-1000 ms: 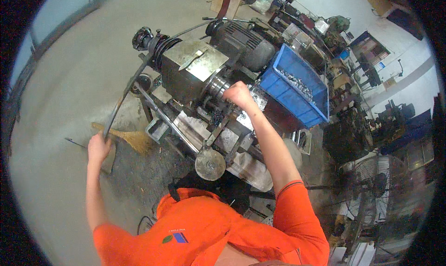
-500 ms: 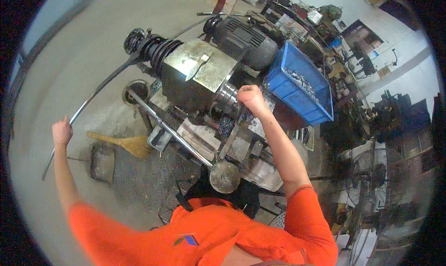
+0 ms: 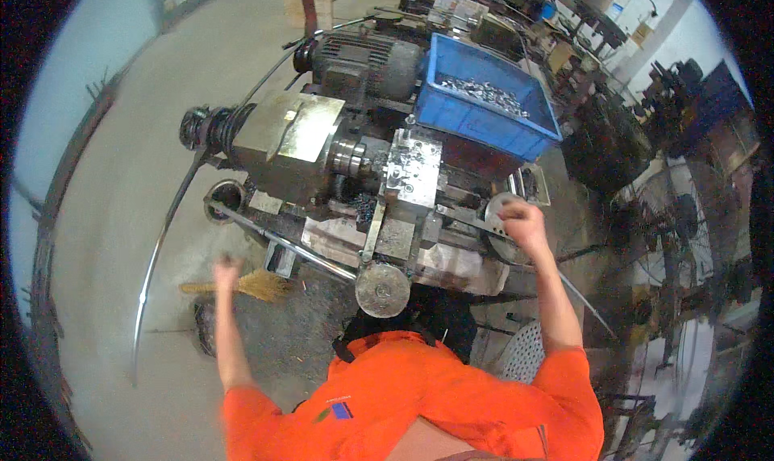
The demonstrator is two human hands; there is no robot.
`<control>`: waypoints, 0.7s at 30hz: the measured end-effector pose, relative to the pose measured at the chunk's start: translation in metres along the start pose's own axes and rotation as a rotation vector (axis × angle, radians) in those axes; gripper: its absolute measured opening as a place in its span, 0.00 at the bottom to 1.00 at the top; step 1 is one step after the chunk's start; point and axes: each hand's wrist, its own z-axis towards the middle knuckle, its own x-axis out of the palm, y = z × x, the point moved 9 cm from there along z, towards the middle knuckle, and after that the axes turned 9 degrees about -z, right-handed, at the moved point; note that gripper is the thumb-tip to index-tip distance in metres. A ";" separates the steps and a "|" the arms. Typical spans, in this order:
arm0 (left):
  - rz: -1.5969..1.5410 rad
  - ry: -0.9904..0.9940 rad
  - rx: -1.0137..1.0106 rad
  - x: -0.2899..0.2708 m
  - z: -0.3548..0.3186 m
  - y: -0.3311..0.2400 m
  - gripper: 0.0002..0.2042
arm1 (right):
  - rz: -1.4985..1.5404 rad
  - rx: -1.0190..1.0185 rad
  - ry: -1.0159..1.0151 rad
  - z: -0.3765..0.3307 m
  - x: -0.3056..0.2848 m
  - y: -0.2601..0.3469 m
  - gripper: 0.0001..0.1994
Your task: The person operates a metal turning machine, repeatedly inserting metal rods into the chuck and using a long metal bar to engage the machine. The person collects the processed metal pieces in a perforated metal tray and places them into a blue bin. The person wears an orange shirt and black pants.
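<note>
I stand at a grey metal lathe (image 3: 302, 143) in an orange shirt. My right hand (image 3: 522, 222) is closed on a round grey handwheel (image 3: 498, 209) at the machine's right end. My left hand (image 3: 227, 272) is blurred and lifted out to the left, fingers apart, holding nothing. It hovers just beside a straw broom (image 3: 256, 284) on the floor. A long thin metal bar (image 3: 160, 247) sticks out of the lathe's left end and curves down over the floor, clear of my left hand. A second round handwheel (image 3: 382, 290) faces my chest.
A blue crate (image 3: 516, 134) of small metal parts sits behind the lathe on the right, next to a dark electric motor (image 3: 367, 58). Metal chips litter the concrete floor (image 3: 105, 219) under the machine. Dark machines and racks (image 3: 637, 155) crowd the right side.
My right hand left the middle of the lathe and went right, onto the handwheel. My left hand came away from the long bar's end and swung in toward the broom.
</note>
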 end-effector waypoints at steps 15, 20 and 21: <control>0.527 0.145 0.303 0.029 -0.031 -0.091 0.13 | -0.656 0.625 0.017 -0.186 -0.087 -0.301 0.26; -0.355 0.105 0.257 -0.017 -0.005 -0.092 0.24 | -0.847 0.707 0.011 -0.245 -0.089 -0.381 0.21; -0.428 0.110 0.195 -0.020 -0.004 -0.101 0.25 | -0.873 0.725 0.035 -0.252 -0.083 -0.381 0.20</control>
